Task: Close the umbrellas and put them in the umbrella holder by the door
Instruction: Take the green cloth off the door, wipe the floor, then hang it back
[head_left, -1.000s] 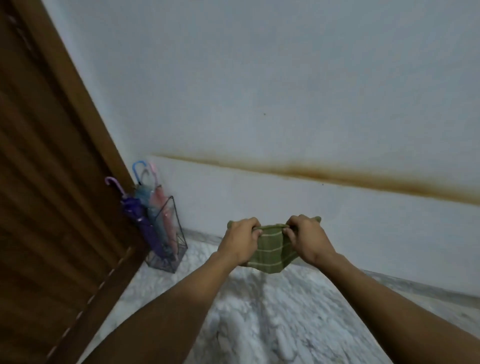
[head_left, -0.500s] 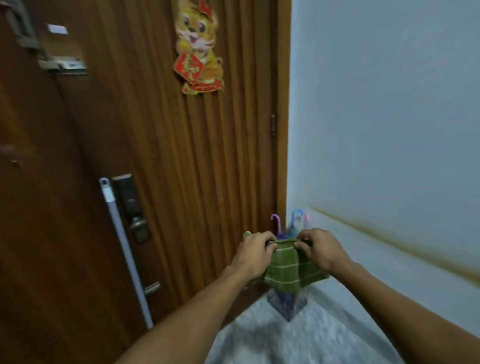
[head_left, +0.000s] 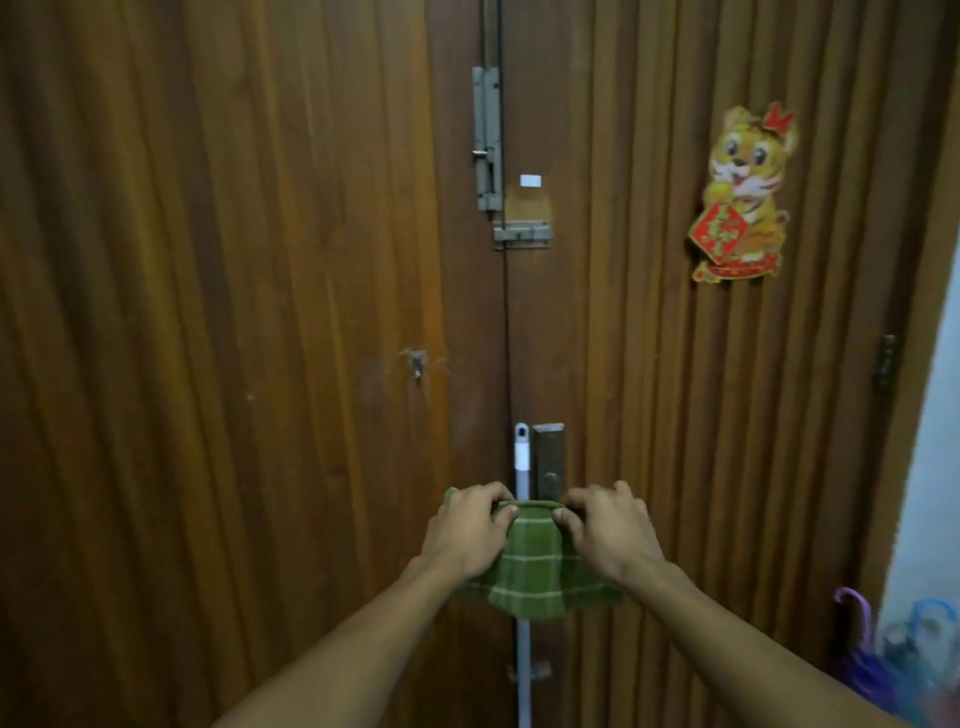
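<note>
**Facing the door, both hands on a green cloth**

Filling almost the whole view, the wooden double door (head_left: 260, 312) stands shut, its grooves running vertically and the seam between its two leaves running straight up the middle. A strip of pale wall (head_left: 930, 467) shows past the door frame at the right edge. On the right leaf a tiger sticker (head_left: 743, 197) sits high up, upright. Along the seam a grey slide bolt (head_left: 487, 140) runs vertically, with a smaller latch (head_left: 522, 236) lying crosswise just below it. Lower down, a long white pull handle (head_left: 521, 457) stands vertically beside a dark lock plate (head_left: 549, 457).

A green checked cloth (head_left: 530, 571) hangs in front of that handle, its top edge level. The left hand (head_left: 467, 530) and right hand (head_left: 613, 535) each pinch that top edge, fingers curled over it, thumbs nearly meeting, the two hands close together but not touching.

The umbrellas (head_left: 883, 660) stand closed in the bottom right corner, at the foot of the door frame, long axes roughly upright, hooked handles up. The purple handle (head_left: 852, 608) is sharpest; a blue one (head_left: 930, 618) is blurred beside it. Their holder cannot be made out. Well apart from the hands.
</note>
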